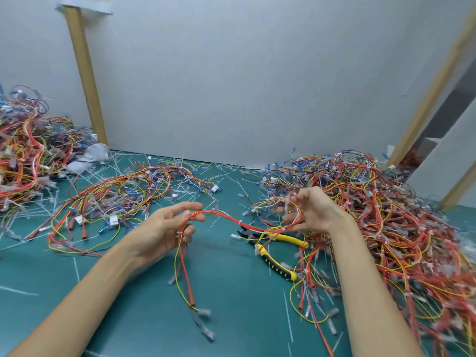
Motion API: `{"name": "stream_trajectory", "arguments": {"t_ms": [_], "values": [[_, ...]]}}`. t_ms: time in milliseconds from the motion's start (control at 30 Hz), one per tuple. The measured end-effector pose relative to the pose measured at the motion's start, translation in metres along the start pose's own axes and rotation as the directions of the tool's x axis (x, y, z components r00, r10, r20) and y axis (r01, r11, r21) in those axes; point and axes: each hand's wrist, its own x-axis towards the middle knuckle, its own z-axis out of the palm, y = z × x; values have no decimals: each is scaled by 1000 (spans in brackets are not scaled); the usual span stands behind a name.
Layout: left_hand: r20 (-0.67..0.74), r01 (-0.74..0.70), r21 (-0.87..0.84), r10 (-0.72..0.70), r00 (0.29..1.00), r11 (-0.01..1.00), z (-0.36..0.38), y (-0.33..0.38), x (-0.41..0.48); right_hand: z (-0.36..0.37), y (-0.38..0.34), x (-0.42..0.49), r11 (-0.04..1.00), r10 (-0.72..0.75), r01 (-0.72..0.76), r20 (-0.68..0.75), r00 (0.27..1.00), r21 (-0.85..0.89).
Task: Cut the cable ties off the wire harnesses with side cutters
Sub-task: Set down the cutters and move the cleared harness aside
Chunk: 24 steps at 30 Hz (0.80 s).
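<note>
Harness strung above the desk between left hand and right hand, fingers loosely pinching each end. Side cutters lying untouched beneath, just left of the right pile. Risks: snagging neighbouring wires, nicking insulation instead of tie.

Bright, even light fills the scene, soft and diffuse, no hard glare anywhere. Faint shadows sit under the forearms on the green mat. Wide-angle bending is plain: the wooden post on the left leans inward, the one on the right tilts the other way. The right hand smears with motion blur at the fingertips. The wire pile softens toward the right edge.
</note>
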Motion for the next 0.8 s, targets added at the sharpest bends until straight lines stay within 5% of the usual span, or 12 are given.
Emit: {"name": "stream_trajectory", "arguments": {"t_ms": [267, 600, 800], "values": [[-92, 2, 74, 4, 996, 997, -2, -2, 2, 10, 4, 4, 999, -41, 43, 79, 996, -23], [-341, -16, 214, 90, 936, 977, 2, -5, 6, 35, 9, 12, 815, -410, 217, 270, 871, 537], [-446, -39, 330, 192, 874, 943, 3, -6, 5, 45, 3, 3, 781, -525, 290, 329, 785, 554]]}}
